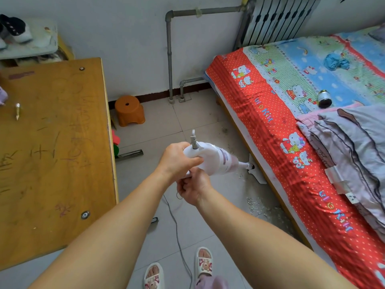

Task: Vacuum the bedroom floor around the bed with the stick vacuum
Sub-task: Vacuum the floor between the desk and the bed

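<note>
The white stick vacuum (pixel 216 159) points down and to the right, toward the bed. My left hand (pixel 177 161) grips the top of its handle. Just below, my right hand (pixel 193 187) curls round the lower part of the handle. The vacuum's white floor head (pixel 255 172) lies on the grey tiled floor (pixel 200 115) right against the side of the bed (pixel 270 126), which has a red dotted cartoon sheet. Pale crumbs and debris (pixel 257 206) are scattered on the tiles along the bed's edge. The vacuum's grey cord (pixel 179 238) trails back between my slippered feet.
A scribbled wooden desk (pixel 54 147) fills the left side. An orange plastic stool (pixel 129 110) stands by the wall, near grey pipes (pixel 169 59) and a radiator (pixel 277 19). On the bed lie folded grey bedding (pixel 354 147), a dark jar (pixel 324 99) and blue cloth (pixel 335 61).
</note>
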